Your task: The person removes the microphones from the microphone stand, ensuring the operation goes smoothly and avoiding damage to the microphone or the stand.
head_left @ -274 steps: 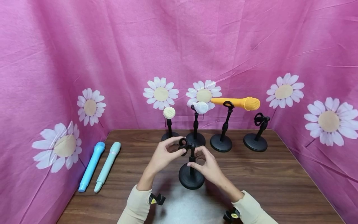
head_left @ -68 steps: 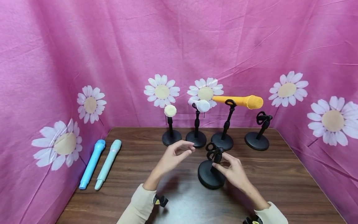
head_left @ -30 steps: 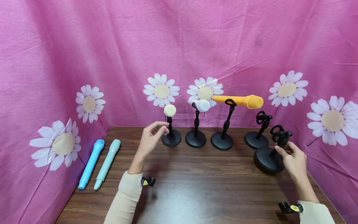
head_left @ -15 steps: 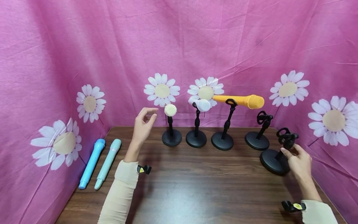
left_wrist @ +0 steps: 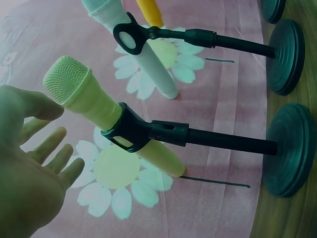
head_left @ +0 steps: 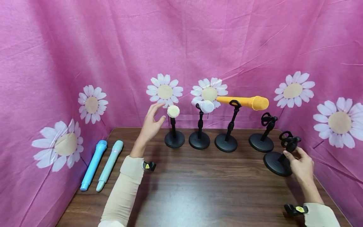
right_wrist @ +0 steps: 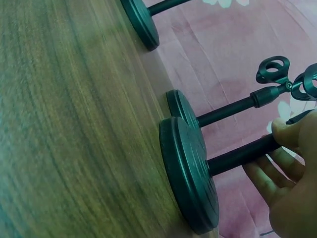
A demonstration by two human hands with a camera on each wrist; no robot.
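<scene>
At the right side of the table my right hand (head_left: pixel 302 165) grips the pole of a black microphone stand (head_left: pixel 276 164) with an unfilled ring clip. In the right wrist view its thumb and fingers wrap the upper pole (right_wrist: pixel 242 156), and the base (right_wrist: pixel 190 178) stands at the tabletop. My left hand (head_left: pixel 151 124) is raised beside a pale yellow microphone (head_left: pixel 173 111), fingers spread and holding nothing. The left wrist view shows that microphone (left_wrist: pixel 101 111) tilted in its stand's clip, its mesh head close to the thumb.
A white microphone (head_left: pixel 206 106) and an orange one (head_left: pixel 244 102) sit in black stands along the back, beside another stand (head_left: pixel 261 142) with no microphone. A blue microphone (head_left: pixel 94 165) and a mint one (head_left: pixel 110 165) lie on the left. A pink flowered curtain (head_left: pixel 181 47) surrounds the table (head_left: pixel 198 189).
The held stand has gone from the table's middle to its right side in my right hand. My left hand has left that stand and come up beside the pale yellow microphone, its fingers spreading.
</scene>
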